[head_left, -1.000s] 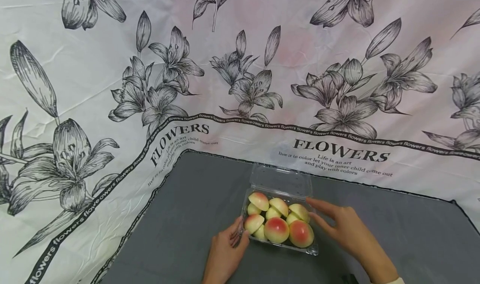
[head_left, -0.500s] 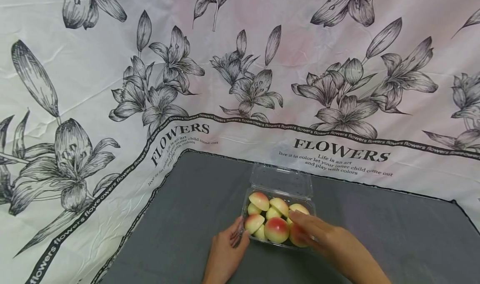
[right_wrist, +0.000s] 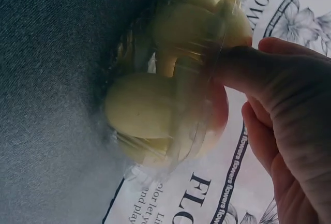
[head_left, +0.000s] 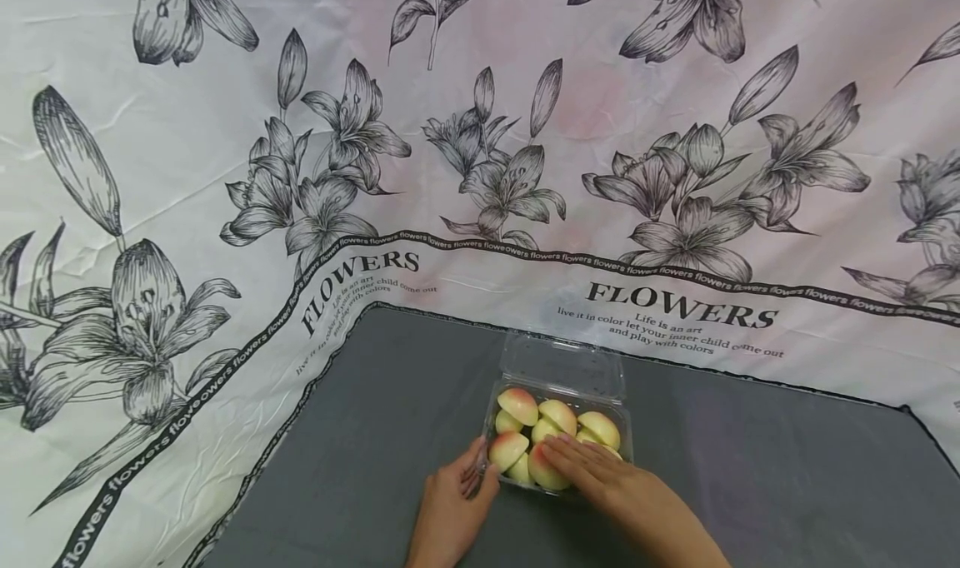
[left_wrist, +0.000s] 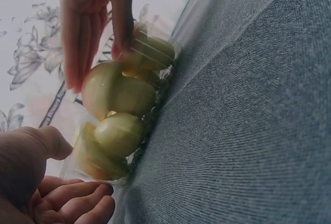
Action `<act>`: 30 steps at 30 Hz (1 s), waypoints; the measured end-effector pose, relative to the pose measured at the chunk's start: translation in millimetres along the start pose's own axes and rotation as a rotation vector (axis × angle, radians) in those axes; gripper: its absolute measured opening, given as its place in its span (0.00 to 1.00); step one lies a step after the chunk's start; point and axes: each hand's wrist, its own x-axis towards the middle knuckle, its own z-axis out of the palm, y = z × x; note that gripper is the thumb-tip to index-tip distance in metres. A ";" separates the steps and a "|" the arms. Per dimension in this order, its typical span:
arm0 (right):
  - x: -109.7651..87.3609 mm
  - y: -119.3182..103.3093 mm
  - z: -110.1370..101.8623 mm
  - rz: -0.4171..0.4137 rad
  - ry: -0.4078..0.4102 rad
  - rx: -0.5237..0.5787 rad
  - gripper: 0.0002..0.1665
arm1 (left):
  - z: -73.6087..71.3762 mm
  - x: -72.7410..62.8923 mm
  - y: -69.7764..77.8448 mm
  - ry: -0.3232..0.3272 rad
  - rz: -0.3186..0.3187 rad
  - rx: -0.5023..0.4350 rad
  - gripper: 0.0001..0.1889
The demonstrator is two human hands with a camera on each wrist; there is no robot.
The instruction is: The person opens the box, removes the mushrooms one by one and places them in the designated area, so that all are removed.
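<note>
A clear plastic clamshell box [head_left: 628, 430] holds several yellow peaches with a red blush, laid in two layers. My left hand [head_left: 452, 497] pinches the box's left wall, with the thumb and fingers [left_wrist: 85, 203] on either side of the plastic. Over the front right of the box lies my right hand [head_left: 618, 485], its fingers fairly straight across the front peaches. It partly covers the front middle peach [head_left: 546, 466] and hides most of the front right one. In the right wrist view the thumb [right_wrist: 240, 69] is right at the box's front, by the peaches [right_wrist: 142, 105].
The raised clear lid [head_left: 562, 368] leans back behind the box. Under the box is a grey cloth-covered table [head_left: 360, 435]. White fabric with printed flowers [head_left: 510, 185] hangs behind and at the left, its lower border meeting the table's back edge.
My right hand has moved left from the box's right edge, over the right peaches, to the front middle one. The left hand stays at the box's left wall.
</note>
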 end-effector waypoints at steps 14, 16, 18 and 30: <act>7.1 0.5 5.1 -0.031 -0.075 -0.070 0.41 | 1.4 -1.2 -0.5 0.021 0.017 -0.005 0.29; 6.9 0.5 5.4 -0.020 -0.079 -0.077 0.46 | 1.7 -1.0 -0.3 0.026 0.021 0.002 0.29; 7.4 0.5 6.2 -0.010 -0.073 -0.074 0.47 | 1.8 -0.7 -0.4 0.027 0.024 0.006 0.29; 8.8 1.2 8.9 0.009 -0.013 -0.057 0.36 | 0.0 -1.1 0.8 0.008 0.029 -0.019 0.30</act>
